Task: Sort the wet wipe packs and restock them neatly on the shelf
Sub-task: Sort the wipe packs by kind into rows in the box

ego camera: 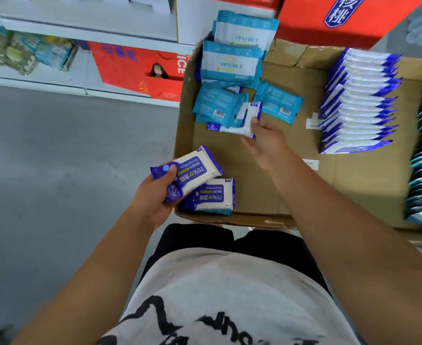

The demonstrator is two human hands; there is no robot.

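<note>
gripped a blue-and-white plastic alcohol wipe pack in the left hand, over the near left corner of the brown cardboard tray; pinched a second such pack near the left edge, right hand.

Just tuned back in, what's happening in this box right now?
A person is sorting wipe packs in a cardboard box. The left hand grips a blue alcohol wipes pack; the right hand touches another blue pack lying partly under loose teal packs, grip unclear. A row of blue packs stands along the right.
</note>
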